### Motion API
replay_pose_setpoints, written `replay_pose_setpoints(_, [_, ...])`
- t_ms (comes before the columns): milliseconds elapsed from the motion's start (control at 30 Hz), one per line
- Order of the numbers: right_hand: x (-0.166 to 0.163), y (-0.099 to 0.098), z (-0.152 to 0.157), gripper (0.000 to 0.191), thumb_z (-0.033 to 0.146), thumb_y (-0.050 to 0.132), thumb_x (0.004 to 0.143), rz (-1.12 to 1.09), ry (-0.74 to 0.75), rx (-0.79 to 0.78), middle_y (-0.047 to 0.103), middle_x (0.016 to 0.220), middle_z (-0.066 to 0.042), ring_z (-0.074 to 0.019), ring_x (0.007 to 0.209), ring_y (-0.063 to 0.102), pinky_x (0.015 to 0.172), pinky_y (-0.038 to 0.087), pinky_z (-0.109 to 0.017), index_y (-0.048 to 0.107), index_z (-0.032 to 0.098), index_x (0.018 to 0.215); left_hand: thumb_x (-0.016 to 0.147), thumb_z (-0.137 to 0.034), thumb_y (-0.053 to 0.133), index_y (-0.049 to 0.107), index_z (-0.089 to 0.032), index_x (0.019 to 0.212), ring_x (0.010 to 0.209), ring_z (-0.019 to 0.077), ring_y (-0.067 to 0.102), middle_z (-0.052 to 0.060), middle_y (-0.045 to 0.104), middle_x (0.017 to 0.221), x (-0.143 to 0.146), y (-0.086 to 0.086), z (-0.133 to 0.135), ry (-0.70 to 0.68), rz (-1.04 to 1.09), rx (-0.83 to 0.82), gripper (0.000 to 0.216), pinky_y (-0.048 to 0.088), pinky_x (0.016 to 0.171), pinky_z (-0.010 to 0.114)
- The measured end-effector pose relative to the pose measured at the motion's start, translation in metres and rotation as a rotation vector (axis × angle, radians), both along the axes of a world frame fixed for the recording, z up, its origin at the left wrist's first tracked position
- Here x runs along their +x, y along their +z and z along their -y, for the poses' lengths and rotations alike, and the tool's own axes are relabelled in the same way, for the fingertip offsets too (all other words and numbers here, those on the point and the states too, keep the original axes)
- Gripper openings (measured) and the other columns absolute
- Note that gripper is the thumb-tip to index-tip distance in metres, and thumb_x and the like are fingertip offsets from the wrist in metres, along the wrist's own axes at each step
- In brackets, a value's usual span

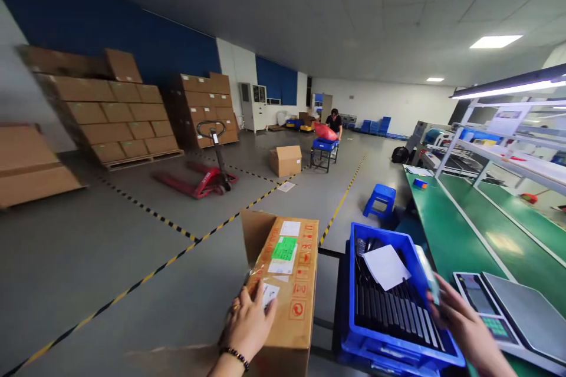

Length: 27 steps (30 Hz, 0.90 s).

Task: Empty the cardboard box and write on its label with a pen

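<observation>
At the bottom centre of the frame stands one brown cardboard carton [289,283] with an open flap raised at its far left edge; its top carries a green label, three white labels and a column of red printed handling symbols along its right edge. The left hand [248,324], wearing a dark beaded bracelet at the wrist, lies flat on the near end of the carton's top with the fingers held loosely together, touching the small white label nearest the person. Just to the right of the carton sits one blue plastic crate [400,353], filled with a row of dark flat slabs standing on edge and topped by one white sheet of paper [386,266]. The right hand [460,321] is at the crate's right rim, in the lower right of the frame, with its fingers curled around a pale, blurred object; what that object is cannot be told. Further right, one grey weighing scale [522,312] with a keypad rests on the long green workbench [446,235]. In the middle distance one blue plastic stool [380,197] stands on the grey floor, one red pallet jack [201,179] lies left of centre, and one closed cardboard box [285,160] sits alone. Three stacks of brown cartons line the blue wall in the upper left. One person [334,123] bends over a blue cart far back.
</observation>
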State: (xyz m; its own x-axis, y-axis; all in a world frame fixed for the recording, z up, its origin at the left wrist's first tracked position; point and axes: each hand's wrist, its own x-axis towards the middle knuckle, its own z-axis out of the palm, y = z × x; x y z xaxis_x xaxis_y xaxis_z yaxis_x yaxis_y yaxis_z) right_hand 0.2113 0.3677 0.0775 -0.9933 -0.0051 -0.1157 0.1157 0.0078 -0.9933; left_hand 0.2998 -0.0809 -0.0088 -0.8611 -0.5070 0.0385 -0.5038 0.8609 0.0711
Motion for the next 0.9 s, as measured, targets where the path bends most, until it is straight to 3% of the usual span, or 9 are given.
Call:
replay_pose_setpoints(167, [-0.077,-0.028,0.145,0.062,0.050,0.063,0.071,-0.005,0.356,-0.033,0.053,0.071,0.003,-0.0116,0.058,0.047,0.056,0.039,-0.025,0.041,0.021,0.122,0.090,-0.045,0.032,0.041,-0.020,0.141,0.131,0.0384,0.034,0.026,0.036,0.138,-0.005,-0.005,0.003,0.011,-0.030,-0.029,0.058,0.034,0.100,0.046])
replay_pose_setpoints(267, [-0.109,-0.032,0.184,0.042,0.059,0.048,0.081,-0.103,0.468,0.117,0.047,0.058,0.003,-0.0120,0.055,0.043,0.057,0.036,-0.026,0.044,0.019,0.093,0.090,-0.047,0.032,0.042,-0.021,0.141,0.134,0.0381,0.030,0.025,0.033,0.142,-0.006,-0.005,0.003,0.020,-0.030,-0.016,0.058,0.032,0.103,0.047])
replay_pose_setpoints(367, [-0.140,-0.030,0.185,0.043,0.060,0.046,0.081,-0.230,0.659,0.337,0.049,0.064,0.000,-0.0118,0.059,0.045,0.059,0.037,-0.026,0.044,0.017,0.084,0.089,-0.050,0.032,0.043,-0.021,0.141,0.131,0.0359,0.036,0.024,0.033,0.141,-0.006,-0.006,0.007,0.002,-0.051,0.025,0.060,0.034,0.103,0.045])
replay_pose_setpoints(533, [-0.196,-0.022,0.166,0.040,0.034,0.040,0.085,-0.304,1.030,0.641,0.056,0.084,-0.005,-0.0113,0.063,0.050,0.061,0.042,-0.027,0.049,0.011,0.117,0.089,-0.052,0.032,0.038,-0.022,0.143,0.127,0.0329,0.041,0.021,0.030,0.142,-0.006,-0.014,0.016,0.016,-0.059,0.101,0.062,0.034,0.105,0.042])
replay_pose_setpoints(700, [-0.218,-0.021,0.158,0.044,0.023,0.033,0.087,-0.270,1.174,0.599,0.057,0.093,-0.008,-0.0104,0.065,0.050,0.060,0.042,-0.025,0.041,0.009,0.128,0.086,-0.049,0.040,0.039,-0.025,0.143,0.132,0.0337,0.034,0.017,0.029,0.145,-0.007,-0.011,0.007,0.050,-0.057,0.126,0.061,0.030,0.109,0.042])
replay_pose_setpoints(900, [-0.212,-0.024,0.145,0.028,0.035,0.033,0.092,-0.405,1.199,0.640,0.052,0.072,-0.003,-0.0110,0.057,0.044,0.056,0.037,-0.026,0.049,0.013,0.094,0.085,-0.049,0.041,0.037,-0.026,0.144,0.134,0.0346,0.030,0.015,0.024,0.148,0.013,-0.023,-0.006,0.091,-0.063,0.116,0.063,0.026,0.112,0.042])
